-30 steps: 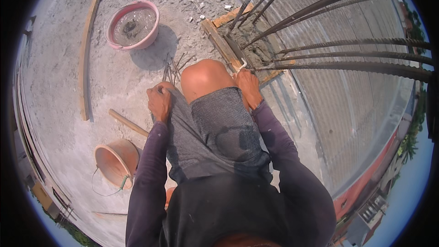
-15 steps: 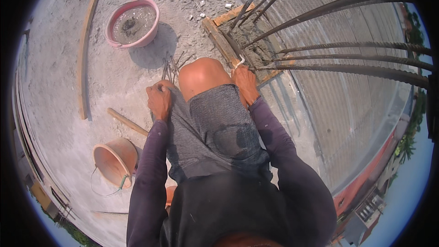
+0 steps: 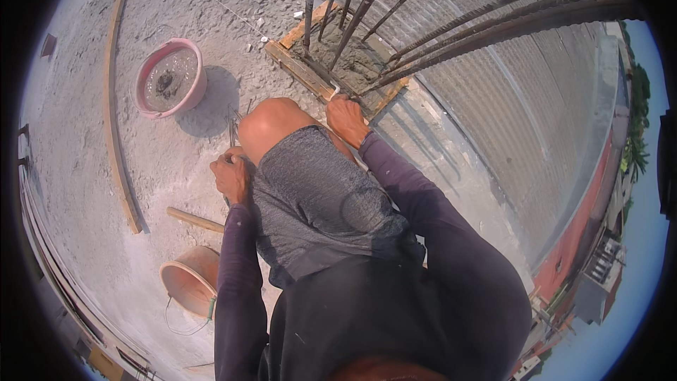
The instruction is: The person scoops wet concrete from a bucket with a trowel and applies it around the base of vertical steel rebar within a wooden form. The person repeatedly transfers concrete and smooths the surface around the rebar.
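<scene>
My right hand (image 3: pixel 346 120) is closed around a trowel, whose bent whitish neck (image 3: pixel 335 89) shows at the fist; its blade is hidden. The hand is at the near corner of a wooden form (image 3: pixel 299 70) filled with wet grey concrete (image 3: pixel 352 63). Several ribbed steel bars (image 3: pixel 367 14) rise out of the concrete. My left hand (image 3: pixel 231 175) is by my left knee, its fingers curled together. Whatever it may hold is hidden. Just beyond it, thin metal rods (image 3: pixel 233 127) lie on the ground.
A pink basin (image 3: pixel 199 89) of wet mortar stands at the far left. Further left lies a long timber strip (image 3: pixel 111 113). An orange bucket (image 3: pixel 190 273) lies tipped beside my left forearm, near a short wooden stick (image 3: pixel 195 219). Corrugated sheeting (image 3: pixel 515 92) spreads along the right.
The view has shifted, so the form and basin appear further left. My right hand stays at the form's corner, my left by the knee. Both keep their grip.
</scene>
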A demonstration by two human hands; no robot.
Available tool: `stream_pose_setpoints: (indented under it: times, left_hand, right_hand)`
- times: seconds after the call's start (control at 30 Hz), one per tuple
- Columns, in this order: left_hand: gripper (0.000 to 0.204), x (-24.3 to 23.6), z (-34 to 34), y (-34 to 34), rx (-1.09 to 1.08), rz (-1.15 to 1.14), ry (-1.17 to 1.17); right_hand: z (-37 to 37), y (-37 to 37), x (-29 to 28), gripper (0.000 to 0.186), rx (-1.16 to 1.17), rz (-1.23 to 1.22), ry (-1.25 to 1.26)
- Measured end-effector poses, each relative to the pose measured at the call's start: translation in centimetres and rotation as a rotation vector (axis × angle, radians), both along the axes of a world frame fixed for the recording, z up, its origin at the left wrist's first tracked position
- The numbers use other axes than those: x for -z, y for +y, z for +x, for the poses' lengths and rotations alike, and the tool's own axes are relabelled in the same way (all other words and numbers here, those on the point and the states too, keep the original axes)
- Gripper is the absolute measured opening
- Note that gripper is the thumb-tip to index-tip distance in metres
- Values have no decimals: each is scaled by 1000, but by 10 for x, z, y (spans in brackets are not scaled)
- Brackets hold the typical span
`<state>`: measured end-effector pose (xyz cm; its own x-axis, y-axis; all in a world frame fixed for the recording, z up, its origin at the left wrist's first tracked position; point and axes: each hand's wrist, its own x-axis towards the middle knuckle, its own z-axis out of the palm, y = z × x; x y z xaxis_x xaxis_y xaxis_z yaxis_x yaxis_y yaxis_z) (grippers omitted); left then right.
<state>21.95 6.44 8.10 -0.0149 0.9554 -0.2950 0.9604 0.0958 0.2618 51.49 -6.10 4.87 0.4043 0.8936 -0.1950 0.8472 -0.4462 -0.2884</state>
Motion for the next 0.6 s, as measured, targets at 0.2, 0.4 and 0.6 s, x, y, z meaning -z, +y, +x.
stream_pose_setpoints:
  times: [0.2,0.4,0.6]
  left_hand:
    - [40,5,-6,-6,16,4,-36]
    - [39,10,-19,-9,38,19,-129]
    - [41,14,-15,-11,69,12,4]
  right_hand:
    - [-5,-70,-47,27,26,-15,76]
    - [-6,-231,-91,42,433,-148,278]
    - [56,-264,-59,44,135,-27,65]
